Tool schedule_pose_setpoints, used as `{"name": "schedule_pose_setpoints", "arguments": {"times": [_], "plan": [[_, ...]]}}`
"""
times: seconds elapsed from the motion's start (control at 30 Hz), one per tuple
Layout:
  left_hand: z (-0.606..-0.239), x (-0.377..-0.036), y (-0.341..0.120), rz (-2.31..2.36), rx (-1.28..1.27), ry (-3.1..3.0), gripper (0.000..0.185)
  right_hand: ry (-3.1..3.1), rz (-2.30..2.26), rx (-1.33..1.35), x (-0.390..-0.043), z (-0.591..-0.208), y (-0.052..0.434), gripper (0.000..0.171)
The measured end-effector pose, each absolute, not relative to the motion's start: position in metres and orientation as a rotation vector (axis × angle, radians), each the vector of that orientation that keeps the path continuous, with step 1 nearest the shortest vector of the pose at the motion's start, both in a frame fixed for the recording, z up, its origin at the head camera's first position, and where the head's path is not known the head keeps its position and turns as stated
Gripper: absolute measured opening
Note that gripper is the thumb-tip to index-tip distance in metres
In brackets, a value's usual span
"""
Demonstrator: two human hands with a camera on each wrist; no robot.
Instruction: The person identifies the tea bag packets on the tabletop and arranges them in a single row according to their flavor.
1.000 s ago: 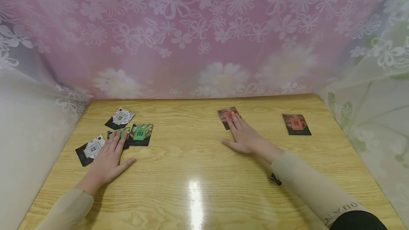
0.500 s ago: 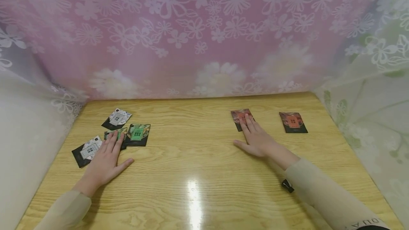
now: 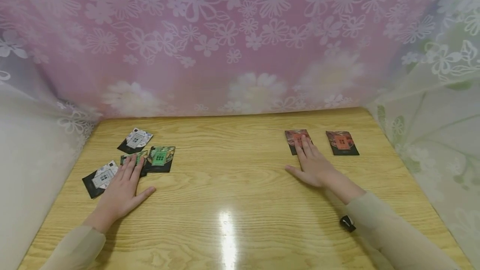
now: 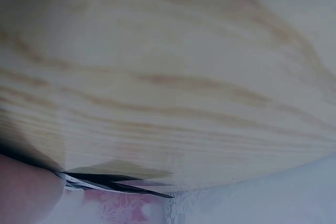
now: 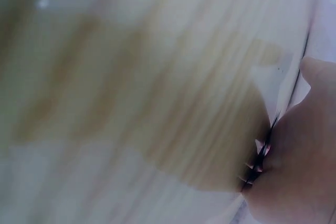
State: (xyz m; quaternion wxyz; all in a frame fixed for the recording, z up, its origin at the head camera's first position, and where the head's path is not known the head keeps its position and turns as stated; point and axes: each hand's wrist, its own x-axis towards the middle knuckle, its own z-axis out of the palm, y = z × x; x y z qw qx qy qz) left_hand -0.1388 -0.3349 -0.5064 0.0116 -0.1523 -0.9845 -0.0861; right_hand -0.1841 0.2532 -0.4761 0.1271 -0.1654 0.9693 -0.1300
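In the head view, my left hand lies with straight fingers over a green-printed packet, covering much of it. Right beside that one is a second green packet. Two white-printed packets, one farther back and one by the left hand's outer side, flank them. Over on the right, the straight fingers of my right hand rest on a red-printed packet. Another red packet lies a short gap to its right. Both wrist views show mostly wood grain and a blurred part of a hand.
Everything lies flat on a wooden table. A pink floral curtain hangs along its back edge, with pale sheets at both sides. A small black object shows beside the right sleeve.
My right hand has slid the red packet to the right, closer to the other red packet. The left hand stays on the green packet, and the head view has shifted slightly.
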Motion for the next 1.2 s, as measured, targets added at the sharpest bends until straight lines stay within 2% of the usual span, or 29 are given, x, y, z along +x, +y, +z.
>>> {"name": "schedule_pose_setpoints", "arguments": {"times": [0.43,1.2], "plan": [[-0.509,-0.137,-0.337,-0.269,-0.47,-3.053,0.103,2.827,-0.28,-0.437,-0.181,-0.483,0.274,0.104],[-0.509,-0.138,-0.336,-0.263,-0.486,-3.049,0.103,2.86,-0.223,-0.457,-0.178,-0.477,0.279,0.102]]}}
